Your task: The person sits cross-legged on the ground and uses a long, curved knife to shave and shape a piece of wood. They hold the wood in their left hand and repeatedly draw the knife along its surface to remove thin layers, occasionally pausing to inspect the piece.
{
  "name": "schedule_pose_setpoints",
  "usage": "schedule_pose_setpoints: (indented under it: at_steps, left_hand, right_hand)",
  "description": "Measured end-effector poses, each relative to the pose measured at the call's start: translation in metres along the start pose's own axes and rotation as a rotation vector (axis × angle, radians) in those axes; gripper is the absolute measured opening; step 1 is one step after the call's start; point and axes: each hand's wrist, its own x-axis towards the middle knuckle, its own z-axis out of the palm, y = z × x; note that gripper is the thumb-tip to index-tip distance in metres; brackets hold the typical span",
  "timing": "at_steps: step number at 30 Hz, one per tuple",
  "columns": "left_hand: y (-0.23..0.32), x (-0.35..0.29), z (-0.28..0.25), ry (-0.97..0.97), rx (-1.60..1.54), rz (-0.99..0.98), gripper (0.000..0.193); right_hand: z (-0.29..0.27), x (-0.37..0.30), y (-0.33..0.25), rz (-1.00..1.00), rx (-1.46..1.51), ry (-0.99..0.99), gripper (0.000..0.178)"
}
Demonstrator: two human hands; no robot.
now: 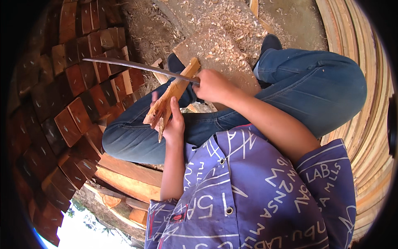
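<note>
Purple shirt [248, 199] foremost; left hand [175, 124] pinches wood piece [172, 93], long axis slanting up-right under blade [134, 65]; right hand [213, 85], nearer wood's far end, apparently clenched round blade.

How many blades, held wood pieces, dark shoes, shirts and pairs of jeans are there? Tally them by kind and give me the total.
Long metal blade, in the right grip: 1
Split wood piece, in the left grip: 1
Dark shoes: 2
Purple shirt: 1
Blue jeans, pair: 1
Total: 6
</note>
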Motion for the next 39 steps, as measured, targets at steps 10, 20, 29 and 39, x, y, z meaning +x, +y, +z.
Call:
schedule_pose_setpoints:
  at_steps: [10, 20, 29, 39]
  left_hand:
    - [0.009, -0.002, 0.008, 0.045, -0.178, -0.061, 0.025]
    - [0.013, -0.003, 0.009, 0.14, -0.298, -0.115, 0.022]
    - [0.007, -0.002, 0.011, 0.048, -0.253, -0.073, 0.028]
    - [0.004, -0.001, 0.013, 0.021, -0.183, 0.036, 0.038]
  right_hand:
    - [-0.009, 0.011, 0.017, 0.073, -0.017, -0.001, 0.024]
    - [-0.008, 0.013, 0.018, 0.148, 0.008, -0.018, 0.021]
    - [-0.02, 0.013, 0.029, 0.178, -0.031, -0.039, 0.022]
    - [-0.026, 0.016, 0.025, 0.228, -0.063, -0.125, 0.025]
